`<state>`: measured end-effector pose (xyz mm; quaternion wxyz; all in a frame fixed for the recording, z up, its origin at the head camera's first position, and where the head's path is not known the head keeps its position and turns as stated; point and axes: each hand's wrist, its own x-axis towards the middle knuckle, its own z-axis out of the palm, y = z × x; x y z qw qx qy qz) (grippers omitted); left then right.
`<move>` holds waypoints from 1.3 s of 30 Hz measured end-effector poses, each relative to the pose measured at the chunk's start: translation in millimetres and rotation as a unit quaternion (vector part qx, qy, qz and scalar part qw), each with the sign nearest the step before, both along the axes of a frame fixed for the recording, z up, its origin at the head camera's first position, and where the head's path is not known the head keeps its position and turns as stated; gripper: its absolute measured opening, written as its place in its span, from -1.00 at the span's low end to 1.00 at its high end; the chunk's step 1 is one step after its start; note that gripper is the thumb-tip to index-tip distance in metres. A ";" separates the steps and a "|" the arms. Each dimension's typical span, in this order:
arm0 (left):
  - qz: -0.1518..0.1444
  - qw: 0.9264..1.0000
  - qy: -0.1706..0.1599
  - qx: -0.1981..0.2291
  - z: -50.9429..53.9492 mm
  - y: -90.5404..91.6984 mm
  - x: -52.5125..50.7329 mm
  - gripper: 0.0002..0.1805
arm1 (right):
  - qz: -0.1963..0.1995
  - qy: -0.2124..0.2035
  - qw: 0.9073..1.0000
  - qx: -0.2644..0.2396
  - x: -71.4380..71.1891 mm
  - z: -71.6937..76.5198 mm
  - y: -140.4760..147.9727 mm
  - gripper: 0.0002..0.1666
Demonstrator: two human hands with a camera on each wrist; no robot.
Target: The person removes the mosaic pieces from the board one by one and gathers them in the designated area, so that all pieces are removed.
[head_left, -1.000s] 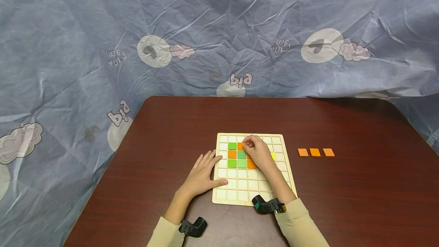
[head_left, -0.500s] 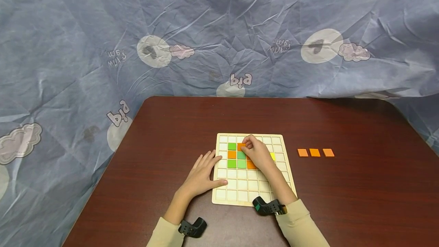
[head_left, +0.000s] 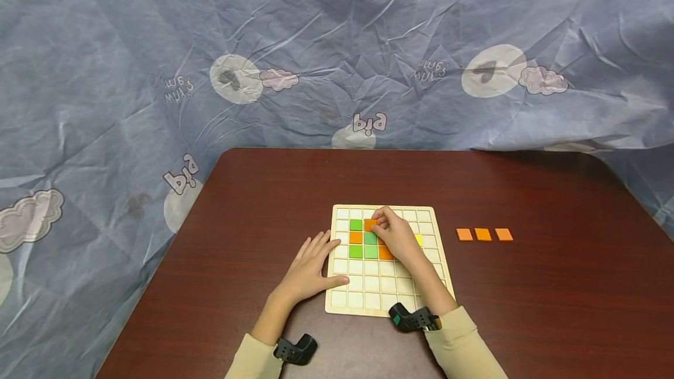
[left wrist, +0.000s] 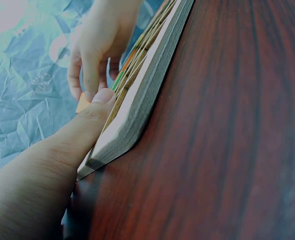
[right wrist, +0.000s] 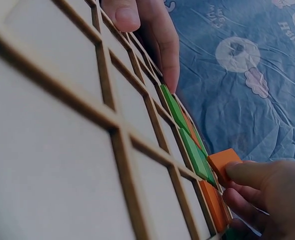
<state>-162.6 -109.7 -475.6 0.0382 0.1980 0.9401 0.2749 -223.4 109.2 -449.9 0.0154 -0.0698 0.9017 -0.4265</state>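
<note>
Orange tile [right wrist: 222,162] sits pinched in our right hand [head_left: 396,234], over the board's far part. Our right wrist view shows it tilted; from the head it looks flat. Our left hand [head_left: 310,265], spread wide, rests on the board [head_left: 363,298] at its left edge.

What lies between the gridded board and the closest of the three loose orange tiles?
Just bare tabletop: the head view shows nothing standing between the board and the nearest loose tile.
</note>
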 end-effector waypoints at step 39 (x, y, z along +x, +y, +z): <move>-0.002 1.000 0.005 0.008 0.2 -0.1 1.4 -0.12 | -0.036 -0.033 0.994 -0.093 16.3 9.3 37.4 -0.68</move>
